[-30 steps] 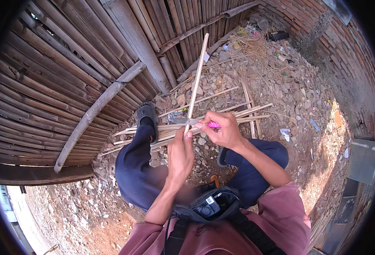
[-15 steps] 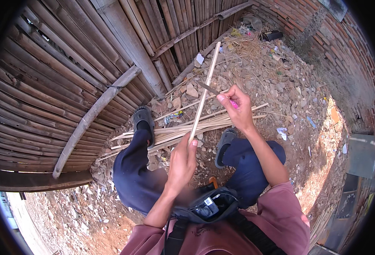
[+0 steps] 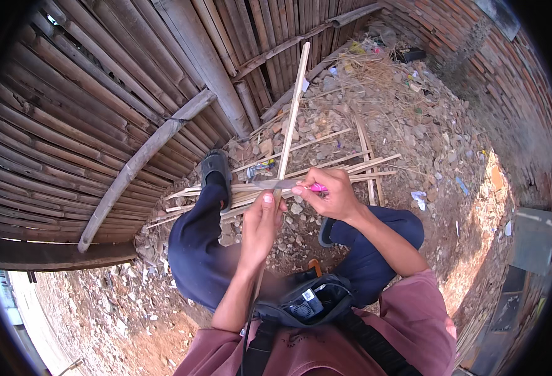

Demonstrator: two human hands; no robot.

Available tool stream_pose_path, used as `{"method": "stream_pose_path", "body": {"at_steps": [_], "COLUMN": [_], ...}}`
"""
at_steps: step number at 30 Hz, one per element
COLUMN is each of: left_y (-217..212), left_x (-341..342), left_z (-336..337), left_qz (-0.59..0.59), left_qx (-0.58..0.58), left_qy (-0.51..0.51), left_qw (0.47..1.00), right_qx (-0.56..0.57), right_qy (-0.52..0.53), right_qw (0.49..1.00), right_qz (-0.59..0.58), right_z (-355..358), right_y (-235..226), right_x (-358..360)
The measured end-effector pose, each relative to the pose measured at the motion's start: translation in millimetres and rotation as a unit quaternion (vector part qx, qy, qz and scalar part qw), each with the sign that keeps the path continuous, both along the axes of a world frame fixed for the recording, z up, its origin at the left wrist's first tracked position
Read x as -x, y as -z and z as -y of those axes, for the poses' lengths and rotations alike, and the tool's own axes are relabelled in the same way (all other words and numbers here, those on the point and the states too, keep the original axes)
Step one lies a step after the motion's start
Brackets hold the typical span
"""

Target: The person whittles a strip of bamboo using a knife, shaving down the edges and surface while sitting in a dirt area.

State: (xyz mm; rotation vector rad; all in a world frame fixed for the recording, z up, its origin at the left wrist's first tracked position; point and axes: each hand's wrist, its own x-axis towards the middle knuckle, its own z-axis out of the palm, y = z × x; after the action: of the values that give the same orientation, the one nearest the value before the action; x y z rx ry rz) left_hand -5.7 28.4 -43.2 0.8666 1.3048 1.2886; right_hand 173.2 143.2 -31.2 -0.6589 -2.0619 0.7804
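A long pale bamboo strip (image 3: 294, 106) runs upright through my left hand (image 3: 262, 222), whose fingers are closed round it. Its lower part reaches down past my left wrist toward the waist bag. In my right hand (image 3: 333, 194) is a knife (image 3: 277, 184) with a pink handle, gripped with the thumb along it. The blade points left and lies across the strip just above my left thumb. Whether its edge has entered the strip I cannot tell. Beyond my hands, several similar bamboo strips (image 3: 238, 199) lie in a loose pile on the ground between my feet.
A bamboo-slat wall (image 3: 94, 119) with a thick post (image 3: 207, 69) rises at the left. Across the far right stands a brick wall (image 3: 507, 81). Stones and litter cover the ground (image 3: 413, 125). An open dark waist bag (image 3: 307, 304) sits at my lap.
My right hand has come down and left, bringing the knife from high on the strip to just above my left hand. The strip now extends below my left hand. Crossing strips show on the pile.
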Motion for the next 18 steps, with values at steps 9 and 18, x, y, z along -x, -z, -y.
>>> {"method": "stream_pose_path", "body": {"at_steps": [9,18], "left_y": [-2.4,-8.7], "left_x": [7.4,9.0], "left_z": [-2.8,-7.0], "left_qz": [0.161,0.216], "left_qx": [-0.003,-0.041], "left_qy": [0.008,0.006], "left_qw": [0.987,0.976], "right_qx": [-0.030,-0.049], "right_qy": [0.017,0.019], "right_qw": [0.999,0.999], "right_qz": [0.016,0.013], "right_z": [-1.0,-9.8], "right_y": [-3.4,-16.0], "right_x": [-7.2,-20.1]}}
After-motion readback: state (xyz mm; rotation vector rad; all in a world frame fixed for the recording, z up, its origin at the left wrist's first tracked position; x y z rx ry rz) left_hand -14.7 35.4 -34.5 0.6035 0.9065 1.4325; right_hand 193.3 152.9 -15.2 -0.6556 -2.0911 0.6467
